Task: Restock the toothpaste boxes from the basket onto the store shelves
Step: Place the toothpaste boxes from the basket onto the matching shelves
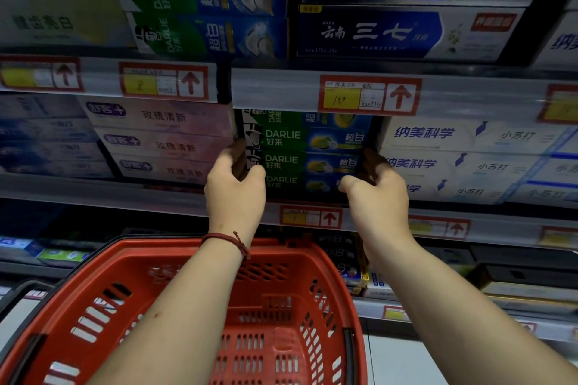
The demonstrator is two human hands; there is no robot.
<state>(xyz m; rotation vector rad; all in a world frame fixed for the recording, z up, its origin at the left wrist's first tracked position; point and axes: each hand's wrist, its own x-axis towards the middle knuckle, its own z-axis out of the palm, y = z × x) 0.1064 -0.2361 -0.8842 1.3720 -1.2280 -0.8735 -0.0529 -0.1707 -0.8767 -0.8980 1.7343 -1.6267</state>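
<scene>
A stack of green-and-blue Darlie toothpaste boxes (300,151) stands on the middle shelf (175,197), between pink boxes and white boxes. My left hand (234,184) grips the stack's left end, thumb on the front face, fingers curled round the side. At the right end my right hand (377,189) holds the stack the same way. Below my forearms sits the red basket (281,306); no boxes show in the part of it that I can see.
Pink boxes (162,141) press against the stack's left, white-and-blue boxes (469,156) against its right. The shelf above carries more Darlie boxes (203,6) and dark blue boxes (391,3). Price-tag rails (369,95) run along each shelf edge. Lower shelves hold more products.
</scene>
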